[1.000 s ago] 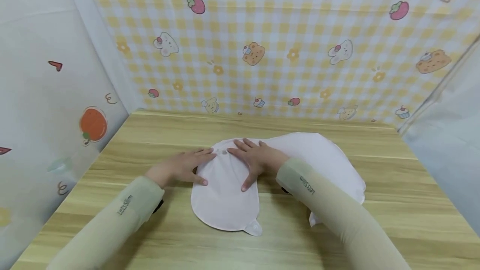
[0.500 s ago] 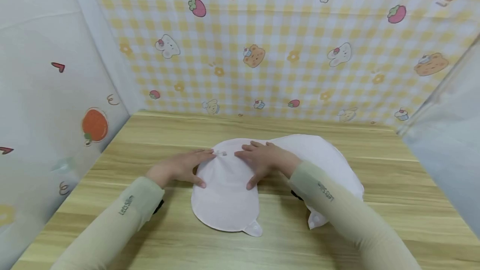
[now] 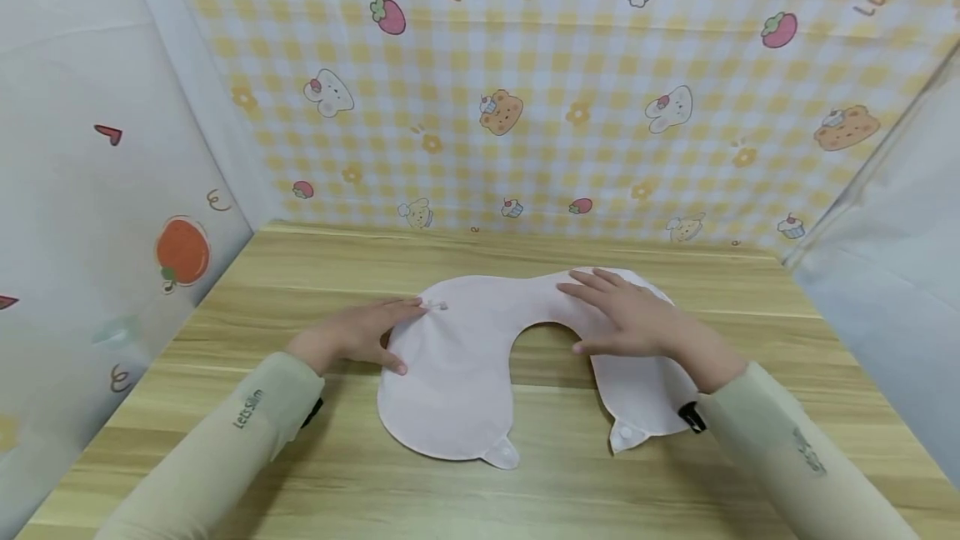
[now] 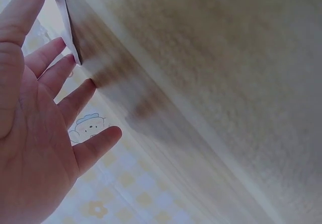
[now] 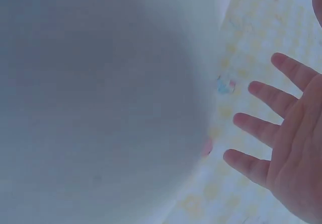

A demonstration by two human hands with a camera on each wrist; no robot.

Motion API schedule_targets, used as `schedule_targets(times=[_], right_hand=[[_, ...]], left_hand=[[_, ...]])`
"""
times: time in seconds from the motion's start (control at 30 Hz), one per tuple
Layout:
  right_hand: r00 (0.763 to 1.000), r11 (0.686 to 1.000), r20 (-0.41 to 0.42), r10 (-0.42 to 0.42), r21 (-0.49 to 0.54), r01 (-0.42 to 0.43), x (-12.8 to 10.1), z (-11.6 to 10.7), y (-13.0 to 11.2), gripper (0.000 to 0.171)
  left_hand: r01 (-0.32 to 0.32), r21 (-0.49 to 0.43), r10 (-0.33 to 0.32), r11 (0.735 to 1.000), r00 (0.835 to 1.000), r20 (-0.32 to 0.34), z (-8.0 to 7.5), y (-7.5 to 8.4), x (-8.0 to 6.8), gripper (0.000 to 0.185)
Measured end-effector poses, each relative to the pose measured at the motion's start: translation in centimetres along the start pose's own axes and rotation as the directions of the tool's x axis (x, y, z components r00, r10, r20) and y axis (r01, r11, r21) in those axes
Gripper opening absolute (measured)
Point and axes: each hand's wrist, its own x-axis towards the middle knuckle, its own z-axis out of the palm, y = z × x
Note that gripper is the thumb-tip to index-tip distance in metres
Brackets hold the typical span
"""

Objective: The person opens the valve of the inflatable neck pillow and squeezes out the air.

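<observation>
A pale pink U-shaped neck pillow point(image 3: 442, 398) lies flat on the wood-grain table with its opening toward me. A small clear valve point(image 3: 442, 306) sits at its upper left, and each end carries a snap tab point(image 3: 501, 452). My left hand point(image 3: 356, 336) rests at the pillow's left edge, fingertips by the valve and thumb lower on the rim. In the left wrist view its fingers are straight and spread beside the thin pillow edge point(image 4: 65, 22). Over the right arm of the pillow, my right hand point(image 3: 637, 319) is spread, palm down; the right wrist view shows its fingers extended.
The wood-grain table point(image 3: 300, 265) runs back to a yellow checked cloth point(image 3: 585, 57) with cartoon prints. A white printed sheet point(image 3: 75, 190) hangs on the left, and a plain pale one point(image 3: 892, 298) on the right.
My right hand has slid from the pillow's left part across to its right arm, uncovering the curved inner edge. My left hand has stayed at the left edge.
</observation>
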Motion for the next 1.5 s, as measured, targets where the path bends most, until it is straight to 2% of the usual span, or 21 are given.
schedule_targets(times=[0.13, 0.33, 0.6, 0.8, 0.87, 0.93, 1.03, 1.13, 1.27, 1.5], right_hand=[[0.997, 1.000, -0.070, 0.024, 0.009, -0.024, -2.3, 0.7, 2.1, 0.085], [0.993, 0.997, -0.091, 0.071, 0.039, -0.068, -4.5, 1.8, 4.4, 0.096], [0.992, 0.988, -0.066, 0.105, 0.121, -0.097, -4.9, 3.1, 5.7, 0.100], [0.993, 0.984, -0.068, 0.094, 0.157, -0.082, -4.8, 4.2, 5.9, 0.100], [0.994, 0.984, -0.065, 0.093, 0.159, -0.081, -4.8, 4.3, 5.8, 0.100], [0.994, 0.983, -0.059, 0.097, 0.159, -0.087, -4.9, 4.3, 5.7, 0.101], [0.993, 0.984, -0.061, 0.103, 0.154, -0.093, -5.1, 4.3, 5.6, 0.101], [0.991, 0.984, -0.087, 0.102, 0.152, -0.088, -5.2, 4.3, 5.7, 0.101], [0.989, 0.986, -0.105, 0.101, 0.141, -0.086, -5.2, 4.3, 5.7, 0.100], [0.994, 0.985, -0.067, 0.088, 0.155, -0.077, -5.2, 4.6, 5.6, 0.097]], left_hand=[[0.001, -0.009, -0.001, 1.000, 1.000, 0.001, 0.0, -0.1, 0.0, 0.099], [0.003, -0.024, -0.003, 1.000, 1.000, -0.004, 0.0, -0.3, 0.1, 0.100], [0.008, -0.019, -0.008, 1.000, 1.000, 0.005, 0.2, -0.6, 0.4, 0.100], [0.025, -0.035, -0.025, 0.999, 1.000, 0.007, -0.2, 0.3, 0.3, 0.091], [0.031, -0.057, -0.033, 0.998, 0.999, -0.025, -0.5, 0.8, 0.5, 0.082], [0.043, -0.071, -0.049, 0.997, 0.995, -0.084, -0.9, 1.3, 0.8, 0.073], [0.057, -0.081, -0.071, 0.995, 0.979, -0.189, -1.2, 2.0, 1.7, 0.062], [0.049, -0.112, -0.074, 0.993, 0.969, -0.236, -1.3, 2.5, 2.5, 0.056], [0.006, -0.153, -0.041, 0.988, 0.974, -0.223, -0.8, 2.7, 3.6, 0.056], [-0.004, -0.098, -0.014, 0.995, 0.985, -0.174, -0.2, 2.5, 4.2, 0.054]])
